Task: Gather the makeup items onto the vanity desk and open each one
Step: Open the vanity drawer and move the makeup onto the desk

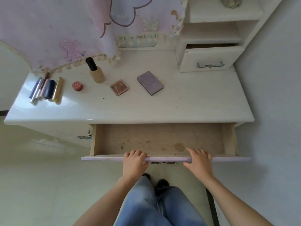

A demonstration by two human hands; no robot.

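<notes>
Closed makeup things sit on the white shiny surface (195, 105), above a wide open wooden drawer with a lilac front (228, 159).
A tan bottle with a black cap (96, 71) stands upright near the back. Close by, each apart, lie a small round red pot (77, 86), a little square pink-brown box (118, 87) and a flat purple box (150, 83). At the far left a bunch of thin tubes (46, 89), blue, silver, pink, dark blue and gold, lie side by side, touching. The left hand (134, 162) and right hand (197, 160) hold the drawer's front, fingers curled over its top edge. The drawer's brown wood floor looks rough and spotty.
</notes>
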